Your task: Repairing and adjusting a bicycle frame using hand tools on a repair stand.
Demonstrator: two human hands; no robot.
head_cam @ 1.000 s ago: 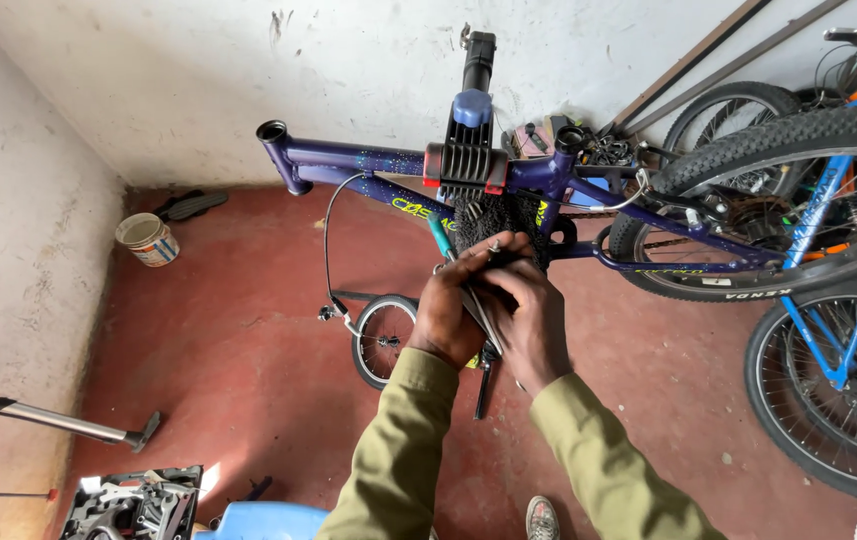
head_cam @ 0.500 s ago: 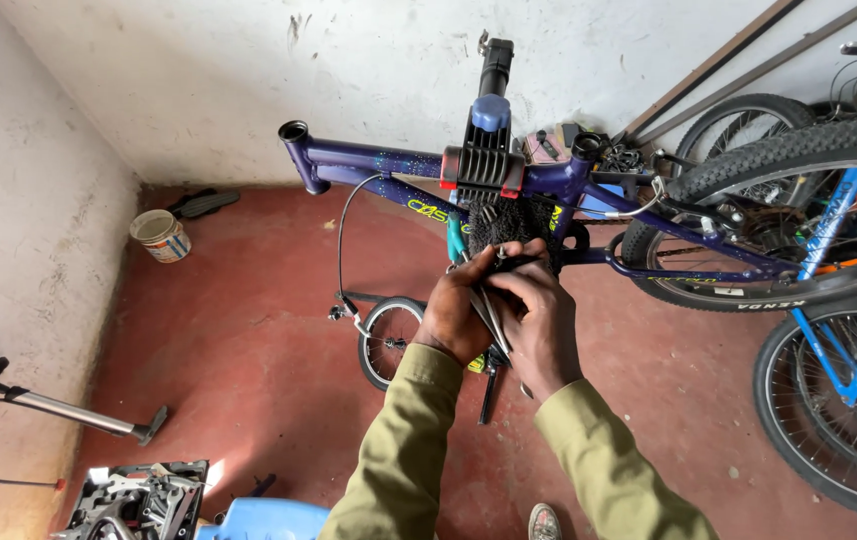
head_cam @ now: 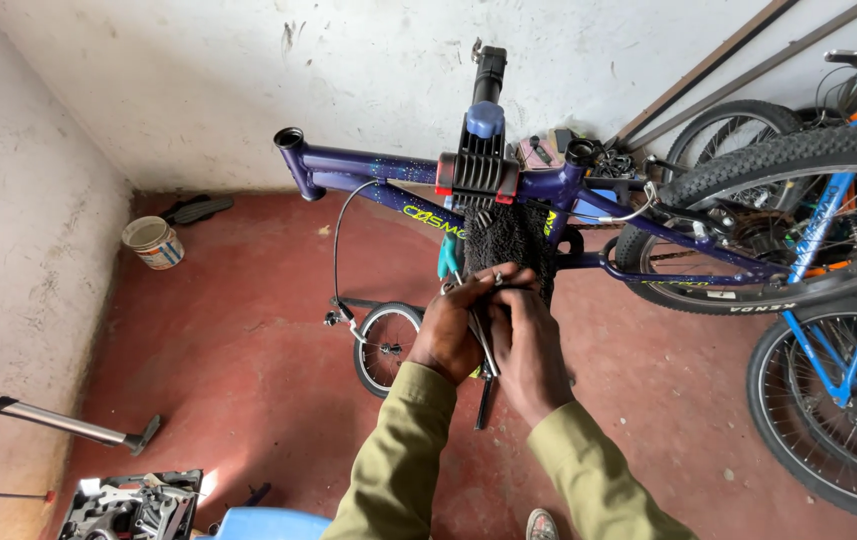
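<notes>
My left hand [head_cam: 448, 335] and right hand [head_cam: 528, 345] meet just below the purple bike frame [head_cam: 378, 170], which a stand clamp [head_cam: 478, 175] holds off the red floor [head_cam: 248, 330] so I can work beneath it. Both hands are pressed together, pinching a thin metal cable end [head_cam: 478, 325] against the dark rag [head_cam: 508, 240]. A floor pump [head_cam: 48, 420] lies by the left wall.

Soft, even daylight; faint shadows; sharp focus; wide-angle bending at the edges.
</notes>
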